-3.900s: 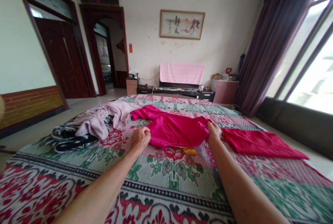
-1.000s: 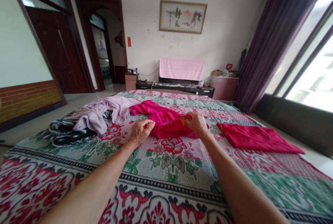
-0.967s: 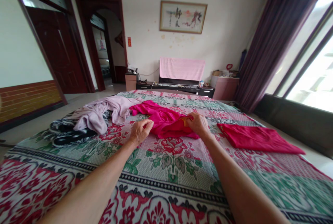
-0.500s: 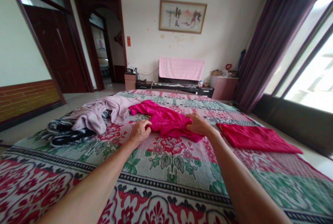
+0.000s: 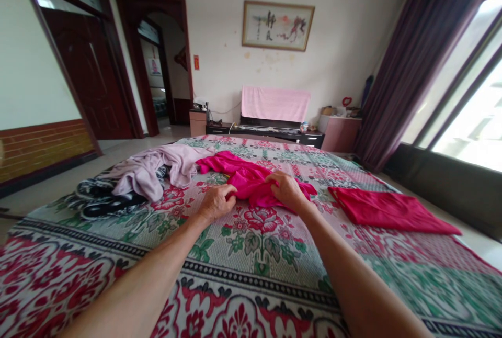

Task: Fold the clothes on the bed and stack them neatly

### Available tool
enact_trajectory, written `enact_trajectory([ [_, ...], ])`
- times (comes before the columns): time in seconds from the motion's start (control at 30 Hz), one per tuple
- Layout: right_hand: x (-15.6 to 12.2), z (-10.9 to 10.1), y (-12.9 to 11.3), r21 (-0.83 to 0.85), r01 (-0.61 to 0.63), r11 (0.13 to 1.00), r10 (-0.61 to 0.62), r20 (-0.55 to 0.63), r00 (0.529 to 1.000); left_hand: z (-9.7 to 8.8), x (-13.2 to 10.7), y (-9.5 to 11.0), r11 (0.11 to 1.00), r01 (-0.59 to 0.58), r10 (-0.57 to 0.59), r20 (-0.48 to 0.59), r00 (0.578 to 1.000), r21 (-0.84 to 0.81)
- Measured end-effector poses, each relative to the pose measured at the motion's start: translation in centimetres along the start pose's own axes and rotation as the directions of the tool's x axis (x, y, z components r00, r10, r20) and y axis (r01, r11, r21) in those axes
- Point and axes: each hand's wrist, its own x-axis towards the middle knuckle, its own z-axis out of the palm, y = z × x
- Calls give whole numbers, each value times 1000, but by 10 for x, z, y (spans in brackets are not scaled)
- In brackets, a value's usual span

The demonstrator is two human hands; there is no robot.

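Note:
A crumpled bright pink garment point(image 5: 245, 177) lies on the flowered bedspread point(image 5: 261, 244); its exact kind does not show. My left hand point(image 5: 218, 201) pinches its near left edge between thumb and fingers. Over the right part of the garment, my right hand point(image 5: 285, 189) grips a fold of the cloth with bent fingers. Part of the fabric is hidden behind both hands. To the right lies a folded red cloth point(image 5: 392, 210), apart from my hands.
On the left, a pale pink garment point(image 5: 145, 170) is heaped over a black-and-white patterned cloth point(image 5: 105, 207). Beyond the bed stands a low black cabinet point(image 5: 266, 131) with a pink towel point(image 5: 274, 102) draped above it. A purple curtain point(image 5: 408, 66) hangs at the right.
My right hand has moved left along the pink garment, closer to my left hand. My left hand has shifted slightly right. The view has turned a little.

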Motion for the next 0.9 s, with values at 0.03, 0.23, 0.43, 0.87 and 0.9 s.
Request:
enact_trajectory([
  [0.03, 1, -3, 3, 15, -27, 1000, 27, -21, 999, 1, 0, 2, 1000, -16, 16, 4, 1000, -11],
  [0.23, 4, -7, 11, 265, -317, 911, 329, -1, 944, -4, 4, 5, 999, 32, -31, -106, 994, 4],
  [0.43, 5, 0, 10, 583, -306, 752, 271, 149, 951, -21, 18, -1, 910, 263, -333, -188, 924, -320],
  [0.87, 1, -21, -25, 584, -308, 751, 234, 201, 951, -27, 30, -5, 554, 369, -601, -52, 798, -746],
  [0.9, 1, -21, -28, 582, -303, 754, 231, 198, 953, -28, 30, -5, 535, 376, -623, -52, 781, -757],
])
